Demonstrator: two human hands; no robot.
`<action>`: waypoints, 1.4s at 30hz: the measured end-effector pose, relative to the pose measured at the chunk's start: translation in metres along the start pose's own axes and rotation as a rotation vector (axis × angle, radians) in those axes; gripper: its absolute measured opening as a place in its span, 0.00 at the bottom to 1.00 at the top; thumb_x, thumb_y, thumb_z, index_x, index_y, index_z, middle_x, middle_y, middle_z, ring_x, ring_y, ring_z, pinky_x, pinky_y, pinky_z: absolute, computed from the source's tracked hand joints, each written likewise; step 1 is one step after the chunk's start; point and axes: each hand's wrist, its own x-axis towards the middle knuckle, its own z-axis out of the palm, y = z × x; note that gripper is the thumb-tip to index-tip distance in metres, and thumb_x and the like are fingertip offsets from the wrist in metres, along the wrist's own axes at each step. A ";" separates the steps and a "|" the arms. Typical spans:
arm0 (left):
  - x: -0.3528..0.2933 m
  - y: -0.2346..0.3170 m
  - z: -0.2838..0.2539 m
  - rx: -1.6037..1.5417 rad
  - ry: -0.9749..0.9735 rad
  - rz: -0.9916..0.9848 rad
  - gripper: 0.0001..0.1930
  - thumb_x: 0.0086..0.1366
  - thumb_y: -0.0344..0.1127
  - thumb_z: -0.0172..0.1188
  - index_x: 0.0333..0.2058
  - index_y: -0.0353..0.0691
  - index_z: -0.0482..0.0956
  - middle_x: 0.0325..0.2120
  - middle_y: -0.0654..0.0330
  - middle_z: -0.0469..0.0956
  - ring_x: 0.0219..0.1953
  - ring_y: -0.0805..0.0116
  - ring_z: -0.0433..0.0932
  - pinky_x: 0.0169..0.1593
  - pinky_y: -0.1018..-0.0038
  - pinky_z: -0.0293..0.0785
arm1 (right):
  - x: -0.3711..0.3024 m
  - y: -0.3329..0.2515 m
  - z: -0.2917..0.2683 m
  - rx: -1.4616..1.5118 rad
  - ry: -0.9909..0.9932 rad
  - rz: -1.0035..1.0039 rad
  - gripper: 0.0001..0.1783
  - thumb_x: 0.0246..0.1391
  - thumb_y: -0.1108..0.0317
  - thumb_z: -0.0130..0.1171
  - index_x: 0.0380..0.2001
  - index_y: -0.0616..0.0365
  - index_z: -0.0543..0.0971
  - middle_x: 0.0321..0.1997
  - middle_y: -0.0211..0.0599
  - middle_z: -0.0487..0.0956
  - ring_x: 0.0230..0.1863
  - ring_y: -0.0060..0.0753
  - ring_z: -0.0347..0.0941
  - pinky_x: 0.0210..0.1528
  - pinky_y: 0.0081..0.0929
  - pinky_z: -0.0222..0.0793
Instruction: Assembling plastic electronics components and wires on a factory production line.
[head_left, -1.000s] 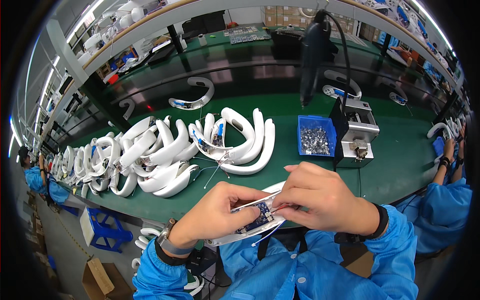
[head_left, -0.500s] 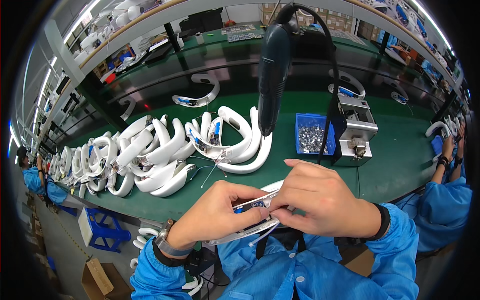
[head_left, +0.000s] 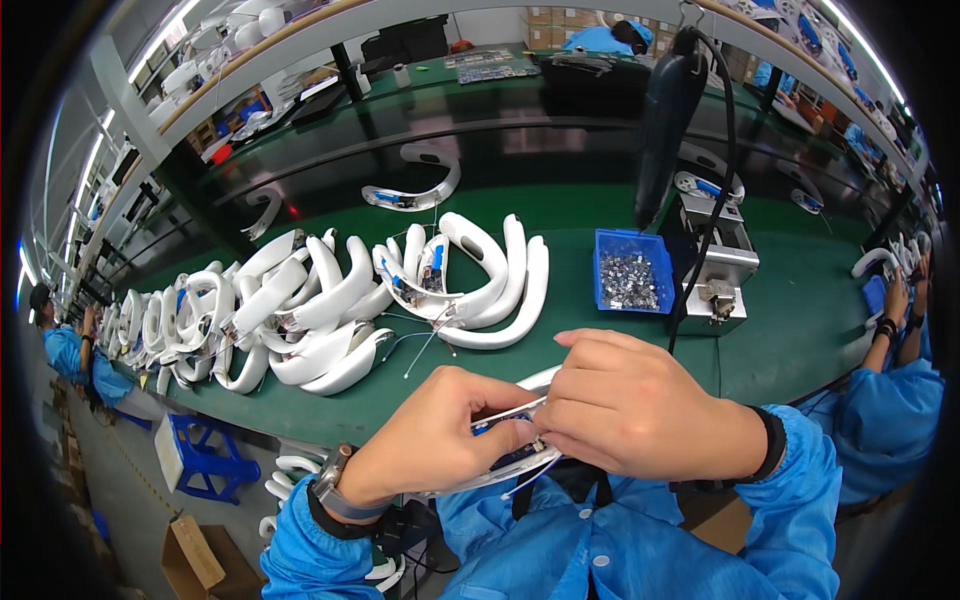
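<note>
Close to my body, just off the bench edge, both hands hold a white curved plastic housing (head_left: 541, 381) with a blue circuit board (head_left: 518, 424) exposed in its open side. My left hand (head_left: 437, 430) is closed round the housing, its thumb lying along the board. With fingertips pinched, my right hand (head_left: 640, 405) works at the housing's other part, beside the board's end; whatever sits between those fingertips is hidden. A thin white wire (head_left: 530, 478) hangs from the housing below my fingers.
Many white curved housings (head_left: 330, 290) are heaped on the green bench at left. A blue bin (head_left: 633, 272) of small metal parts stands beside a metal fixture (head_left: 716, 262). A dark electric screwdriver (head_left: 668, 125) hangs above with its cable. Co-workers sit at both sides; one's arms (head_left: 885, 320) show at right.
The hanging screwdriver has swung to the right. My hands have shifted slightly while keeping hold of the housing. A housing on the far conveyor has moved a little rightward.
</note>
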 end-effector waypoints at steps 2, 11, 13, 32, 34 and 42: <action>0.000 0.003 0.001 0.034 -0.024 -0.058 0.16 0.63 0.27 0.61 0.47 0.23 0.79 0.38 0.54 0.83 0.40 0.77 0.78 0.45 0.79 0.75 | -0.001 -0.002 0.000 -0.002 -0.018 -0.016 0.10 0.41 0.71 0.67 0.21 0.59 0.74 0.24 0.33 0.69 0.28 0.37 0.67 0.37 0.34 0.70; 0.009 -0.011 0.009 -0.018 0.084 0.070 0.12 0.63 0.31 0.61 0.41 0.29 0.83 0.26 0.56 0.82 0.28 0.77 0.73 0.35 0.75 0.71 | -0.006 0.003 -0.001 -0.006 0.031 0.132 0.08 0.42 0.70 0.68 0.24 0.56 0.77 0.24 0.31 0.72 0.31 0.38 0.71 0.44 0.37 0.74; 0.011 -0.008 0.009 0.014 0.056 0.068 0.13 0.63 0.32 0.60 0.43 0.30 0.82 0.27 0.56 0.82 0.29 0.75 0.74 0.36 0.74 0.72 | -0.008 0.005 -0.006 0.016 0.027 0.156 0.07 0.43 0.70 0.68 0.24 0.55 0.78 0.24 0.31 0.73 0.31 0.38 0.72 0.46 0.38 0.74; 0.018 0.000 0.009 0.096 -0.094 0.006 0.13 0.68 0.33 0.53 0.46 0.33 0.78 0.31 0.62 0.81 0.32 0.82 0.73 0.36 0.78 0.72 | -0.023 -0.011 -0.011 -0.016 0.059 -0.085 0.12 0.41 0.67 0.67 0.33 0.53 0.84 0.36 0.28 0.79 0.41 0.35 0.75 0.58 0.53 0.70; 0.019 -0.004 0.011 0.095 -0.061 0.010 0.18 0.66 0.37 0.53 0.50 0.33 0.79 0.31 0.51 0.82 0.30 0.67 0.78 0.38 0.70 0.73 | -0.024 -0.009 -0.007 -0.031 0.041 -0.083 0.10 0.41 0.67 0.67 0.31 0.54 0.83 0.33 0.28 0.77 0.39 0.34 0.75 0.58 0.54 0.70; 0.013 0.005 0.019 0.167 0.026 0.157 0.16 0.66 0.32 0.56 0.50 0.31 0.75 0.36 0.56 0.82 0.39 0.74 0.78 0.45 0.74 0.75 | -0.026 0.003 -0.020 -0.058 0.212 0.098 0.09 0.40 0.70 0.72 0.28 0.55 0.82 0.26 0.27 0.75 0.31 0.33 0.72 0.52 0.47 0.75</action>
